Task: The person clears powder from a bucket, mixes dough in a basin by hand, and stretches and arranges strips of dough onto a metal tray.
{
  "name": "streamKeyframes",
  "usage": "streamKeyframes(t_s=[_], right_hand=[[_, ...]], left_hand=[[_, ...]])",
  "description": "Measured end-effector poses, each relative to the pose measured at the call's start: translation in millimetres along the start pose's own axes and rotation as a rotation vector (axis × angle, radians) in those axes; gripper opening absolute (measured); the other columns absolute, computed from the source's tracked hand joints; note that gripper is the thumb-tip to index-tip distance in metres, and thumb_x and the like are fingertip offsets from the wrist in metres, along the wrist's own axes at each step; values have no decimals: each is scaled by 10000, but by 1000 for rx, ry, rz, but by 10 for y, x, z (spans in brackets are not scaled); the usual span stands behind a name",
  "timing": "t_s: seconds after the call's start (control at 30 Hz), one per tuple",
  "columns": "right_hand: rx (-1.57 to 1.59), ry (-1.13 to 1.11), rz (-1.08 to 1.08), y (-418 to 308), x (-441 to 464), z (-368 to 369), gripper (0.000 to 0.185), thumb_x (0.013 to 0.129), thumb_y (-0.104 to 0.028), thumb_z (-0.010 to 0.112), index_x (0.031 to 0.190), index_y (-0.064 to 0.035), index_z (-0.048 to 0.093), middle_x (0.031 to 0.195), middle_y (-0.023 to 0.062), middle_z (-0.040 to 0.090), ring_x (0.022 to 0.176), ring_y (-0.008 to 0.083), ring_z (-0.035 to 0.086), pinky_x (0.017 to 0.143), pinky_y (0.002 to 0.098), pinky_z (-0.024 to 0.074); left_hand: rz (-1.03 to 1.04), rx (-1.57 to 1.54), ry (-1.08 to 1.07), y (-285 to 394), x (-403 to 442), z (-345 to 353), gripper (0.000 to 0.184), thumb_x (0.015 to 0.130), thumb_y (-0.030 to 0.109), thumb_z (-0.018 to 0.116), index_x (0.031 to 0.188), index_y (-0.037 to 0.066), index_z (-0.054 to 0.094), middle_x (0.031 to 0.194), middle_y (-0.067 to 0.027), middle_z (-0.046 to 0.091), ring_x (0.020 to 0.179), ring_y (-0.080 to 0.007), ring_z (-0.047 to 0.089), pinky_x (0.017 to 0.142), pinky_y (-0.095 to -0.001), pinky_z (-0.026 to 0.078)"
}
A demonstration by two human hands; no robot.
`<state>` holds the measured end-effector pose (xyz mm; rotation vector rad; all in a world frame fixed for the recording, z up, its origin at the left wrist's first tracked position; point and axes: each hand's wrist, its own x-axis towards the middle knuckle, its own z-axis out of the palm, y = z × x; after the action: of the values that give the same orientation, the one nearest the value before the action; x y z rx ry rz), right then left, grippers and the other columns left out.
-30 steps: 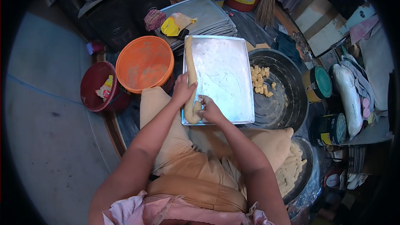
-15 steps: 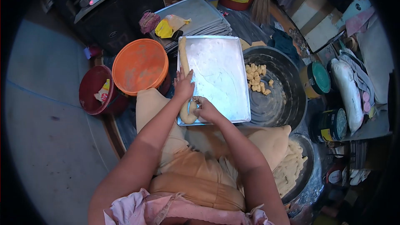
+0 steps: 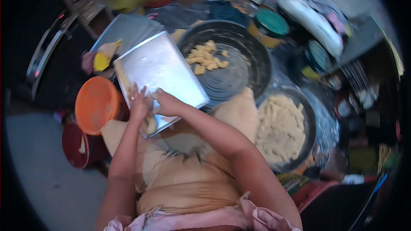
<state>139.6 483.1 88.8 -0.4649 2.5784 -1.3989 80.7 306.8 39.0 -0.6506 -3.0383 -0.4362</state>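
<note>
One dough rope (image 3: pixel 150 125) lay along the left edge of the metal tray (image 3: pixel 167 70), partly hidden by the left hand (image 3: pixel 139 103), which was over it with fingers spread. Right hand (image 3: pixel 166 102) was curled just beside it; blurred, couldn't tell whether it gripped dough. Black tub (image 3: pixel 227 79) holding dough pieces (image 3: pixel 206 57) sat just right of the tray.

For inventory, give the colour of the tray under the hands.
The tray is silver; see the head view.

Smooth, glossy metal tray (image 3: pixel 169 70)
</note>
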Motion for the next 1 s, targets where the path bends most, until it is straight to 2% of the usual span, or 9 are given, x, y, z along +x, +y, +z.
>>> streamKeyframes(t_s=[0.17, 0.3, 0.37, 0.53, 0.6, 0.67, 0.77, 0.9, 1.0], right_hand=[[102, 601, -170, -25, -693, -1209, 321, 716, -70, 722, 1000, -17, 583, 919, 140, 573, 777, 218, 584, 718, 338, 495], [290, 991, 188, 443, -1910, -1784, 245, 788, -88, 708, 984, 3, 593, 975, 84, 629, 892, 150, 598, 793, 291, 494], [324, 1166, 204, 1275, -2588, -1797, 384, 785, -58, 664, 1148, 9, 555, 1075, 126, 638, 1026, 225, 617, 880, 334, 483], [-32, 1114, 1059, 2762, -4439, -1252, 612, 722, -151, 745, 1268, -21, 500, 1286, 193, 525, 1162, 330, 533, 962, 396, 442], [-94, 1052, 1344, 2976, -4839, -1028, 744, 736, -238, 746, 1364, -32, 404, 1409, 203, 394, 1272, 346, 418, 1038, 447, 366], [-170, 1110, 1516, 3110, -4928, -826, 720, 760, -309, 715, 1353, -22, 424, 1470, 200, 297, 1327, 337, 348, 1064, 473, 319], [-223, 1189, 1668, 3157, -4792, -821, 763, 789, -379, 674, 1394, -34, 364, 1530, 184, 168, 1402, 323, 195, 1085, 579, 188], [-223, 1125, 1814, 3361, -4462, -873, 810, 803, -377, 653, 1448, -72, 270, 1560, 155, 73, 1440, 319, 63, 1045, 709, 56], [-197, 1084, 1808, 3274, -4213, -939, 703, 813, -313, 620, 1415, -82, 340, 1546, 149, 132, 1447, 283, 43, 1039, 721, 29]], left_hand=[[431, -386, 192, 1591, 362, -565, 444, 883, 47, 521, 1317, 140, 519, 1526, -204, 187, 1389, -470, 138, 1132, -495, 151], [687, -476, 150, 3113, 339, -631, 421, 863, 72, 552, 1282, 110, 550, 1512, -207, 221, 1402, -431, 144, 1137, -480, 162], [803, -466, 79, 3729, 180, -465, 437, 863, 106, 564, 1298, 115, 532, 1517, -211, 202, 1406, -431, 129, 1135, -499, 157], [983, -402, -275, 4391, -350, 302, 499, 882, 162, 538, 1369, 106, 447, 1535, -200, 140, 1412, -430, 96, 1130, -535, 150], [917, 125, -694, 4384, -434, 705, 512, 864, 213, 557, 1357, 107, 470, 1532, -193, 169, 1411, -419, 123, 1129, -524, 170], [982, 182, -1083, 4500, -379, 834, 510, 838, 237, 570, 1326, 101, 509, 1510, -179, 253, 1390, -425, 199, 1126, -485, 213], [955, -44, -879, 4601, -334, 825, 483, 833, 236, 565, 1290, 80, 542, 1432, -183, 395, 1338, -397, 327, 1092, -428, 299], [892, -29, -1016, 4737, -315, 744, 489, 824, 240, 582, 1269, 40, 543, 1284, -208, 531, 1216, -351, 480, 1008, -394, 391], [898, 23, -1117, 4814, -365, 764, 493, 821, 257, 597, 1250, 19, 548, 1192, -229, 584, 1129, -345, 549, 958, -396, 429]])
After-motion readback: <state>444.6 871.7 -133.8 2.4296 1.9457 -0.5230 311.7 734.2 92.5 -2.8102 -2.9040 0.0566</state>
